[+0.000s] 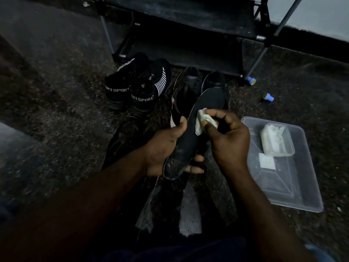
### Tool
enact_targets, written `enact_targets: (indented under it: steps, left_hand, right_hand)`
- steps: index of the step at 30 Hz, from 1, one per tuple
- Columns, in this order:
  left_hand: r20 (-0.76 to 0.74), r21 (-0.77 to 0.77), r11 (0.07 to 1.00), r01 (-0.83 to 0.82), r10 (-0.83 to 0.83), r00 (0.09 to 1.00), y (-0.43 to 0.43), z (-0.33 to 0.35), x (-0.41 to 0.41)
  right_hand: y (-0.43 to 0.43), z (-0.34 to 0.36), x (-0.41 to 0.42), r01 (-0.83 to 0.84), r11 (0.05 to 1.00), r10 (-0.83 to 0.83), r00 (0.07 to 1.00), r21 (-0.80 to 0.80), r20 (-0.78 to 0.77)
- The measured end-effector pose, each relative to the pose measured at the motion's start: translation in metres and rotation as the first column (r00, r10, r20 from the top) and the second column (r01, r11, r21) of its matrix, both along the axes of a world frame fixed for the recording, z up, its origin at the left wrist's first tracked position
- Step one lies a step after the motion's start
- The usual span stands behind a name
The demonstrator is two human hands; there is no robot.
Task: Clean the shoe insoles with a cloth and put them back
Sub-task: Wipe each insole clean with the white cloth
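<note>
**Hands on the insole, cloth at mid-length**

Forearms reach in from the bottom edge to one dark insole [190, 142], held above the floor in front of the person. Its long axis runs from the heel, low and nearer the body, up and away to the toe, which points at the shoes. The left hand [164, 150] cradles the heel half from beneath, thumb curled over the left edge and fingertips showing past the right. The right hand [229, 142] pinches one pale cloth [200, 122] against the top face at about mid-length. By my reading, the toe half lies ahead of the cloth and the scuffed heel half behind it, so a stroke either way follows that axis.

Beyond the toe stand four shoes: a striped pair [139, 86] to the left and a plain black pair [189, 84] just behind the insole. To the right lies one clear tray [294, 193] holding one pack [276, 140] and one sachet [267, 161]. Two blue caps [251, 80] lie near a rack [188, 25].
</note>
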State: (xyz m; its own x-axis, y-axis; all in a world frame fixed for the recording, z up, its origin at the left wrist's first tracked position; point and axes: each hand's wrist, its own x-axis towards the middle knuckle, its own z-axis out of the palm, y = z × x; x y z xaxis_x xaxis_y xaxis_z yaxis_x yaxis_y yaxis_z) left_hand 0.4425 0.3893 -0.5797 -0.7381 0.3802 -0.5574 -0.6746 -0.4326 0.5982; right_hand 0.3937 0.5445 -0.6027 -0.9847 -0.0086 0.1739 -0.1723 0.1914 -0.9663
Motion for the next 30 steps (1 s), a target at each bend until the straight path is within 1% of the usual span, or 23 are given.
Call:
enact_targets:
  steps: [3, 7, 9, 12, 13, 15, 17, 18, 20, 22, 24, 27, 29, 30]
  left_hand:
    - [-0.012, 0.017, 1.0, 0.025, -0.025, 1.0, 0.002, -0.002, 0.001]
    - [-0.037, 0.011, 0.999, 0.032, -0.031, 0.999, -0.001, -0.004, 0.001]
    - [-0.04, -0.002, 1.0, 0.008, -0.008, 0.999, -0.004, -0.005, -0.002]
    - [-0.067, 0.002, 1.0, -0.027, 0.027, 0.997, -0.009, -0.008, -0.005]
    - [-0.085, 0.003, 1.0, -0.021, 0.021, 0.996, -0.009, -0.009, -0.006]
    - [-0.102, -0.016, 1.0, 0.003, -0.004, 0.995, -0.007, -0.008, -0.005]
    - [-0.103, -0.038, 0.999, 0.035, -0.039, 0.994, -0.003, -0.008, -0.003]
    - [-0.101, -0.043, 0.998, 0.051, -0.056, 0.993, -0.001, -0.008, -0.002]
    - [-0.088, -0.054, 0.996, 0.069, -0.074, 0.993, 0.002, -0.01, -0.001]
    - [-0.066, -0.064, 0.996, 0.057, -0.062, 0.996, 0.003, -0.01, -0.001]
    - [-0.061, -0.073, 0.997, 0.01, -0.014, 0.998, 0.0, -0.013, -0.004]
    - [-0.076, -0.083, 0.996, -0.023, 0.016, 0.997, -0.008, -0.013, -0.008]
    - [-0.061, -0.078, 0.996, -0.047, 0.042, 0.997, -0.009, -0.009, -0.008]
    - [-0.063, -0.072, 0.995, -0.075, 0.071, 0.996, -0.008, -0.007, -0.008]
  right_hand:
    - [-0.004, -0.002, 0.005, 0.012, 0.986, -0.001, 0.998, 0.164, -0.067]
    - [-0.008, -0.001, 0.011, -0.011, 0.971, 0.04, 0.993, 0.239, -0.115]
    - [-0.011, 0.0, 0.014, -0.064, 0.959, 0.096, 0.99, 0.276, -0.104]
    - [-0.012, 0.003, 0.017, -0.125, 0.924, 0.187, 0.972, 0.362, -0.141]
    - [-0.011, 0.004, 0.016, -0.106, 0.92, 0.179, 0.97, 0.378, -0.162]
    - [-0.006, 0.003, 0.013, -0.004, 0.928, 0.079, 0.979, 0.372, -0.187]
    - [0.0, 0.003, 0.007, 0.088, 0.942, -0.043, 0.989, 0.325, -0.144]
    - [0.002, 0.003, 0.004, 0.11, 0.947, -0.078, 0.99, 0.303, -0.115]
    - [0.002, 0.003, 0.005, 0.114, 0.955, -0.094, 0.992, 0.274, -0.085]
    - [-0.003, 0.006, 0.012, 0.073, 0.96, -0.048, 0.994, 0.272, -0.097]
    - [-0.009, 0.007, 0.016, -0.007, 0.957, 0.047, 0.991, 0.291, -0.129]
    - [-0.01, 0.008, 0.015, -0.116, 0.903, 0.203, 0.964, 0.415, -0.171]
    - [-0.006, 0.006, 0.011, -0.21, 0.861, 0.288, 0.952, 0.463, -0.104]
    - [-0.003, 0.005, 0.01, -0.252, 0.859, 0.308, 0.95, 0.445, -0.058]
